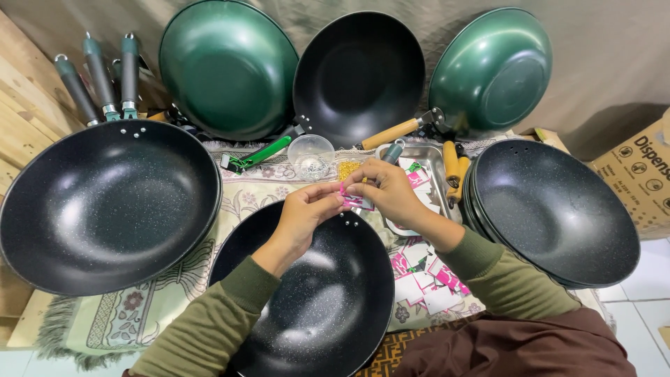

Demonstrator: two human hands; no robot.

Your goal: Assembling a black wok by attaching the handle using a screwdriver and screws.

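Pink sticker (352, 200), pinched between left hand (307, 213) and right hand (387, 192), sits above the black pan (314, 314). It could tear or drop toward 6 o'clock if fingers slip.

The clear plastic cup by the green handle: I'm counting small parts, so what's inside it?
The clear plastic cup holds a small silvery heap at its bottom; what kind of pieces and how many, glare hides.

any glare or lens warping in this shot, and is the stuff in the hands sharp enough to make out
Head view: soft white glare patches on the black pan under the hands; wide-angle warping bends the big pan at left and the frame edges; the small pink packet between left hand and right hand is too small to resolve.
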